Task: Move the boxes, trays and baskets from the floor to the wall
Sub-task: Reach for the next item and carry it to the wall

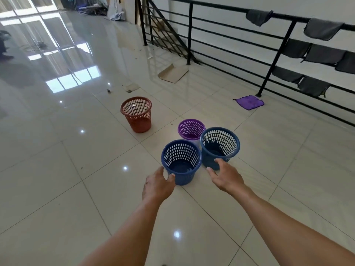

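Several perforated plastic baskets stand upright on the glossy tiled floor. The nearest is a dark blue basket (181,162), with a second blue basket (220,146) right of it and a smaller purple basket (191,129) behind the two. A red basket (136,113) stands apart, farther left. My left hand (157,186) reaches to the near blue basket's lower left side, fingertips at its wall. My right hand (224,174) hovers with spread fingers between the two blue baskets, fingertips at the second one's base. Neither hand visibly grips anything.
A black metal railing (276,54) hung with grey cloths runs along the right, by a stairwell. A purple cloth (249,102) lies on the floor near it. Flattened cardboard (172,73) lies farther back. Clutter sits at the far end of the room.
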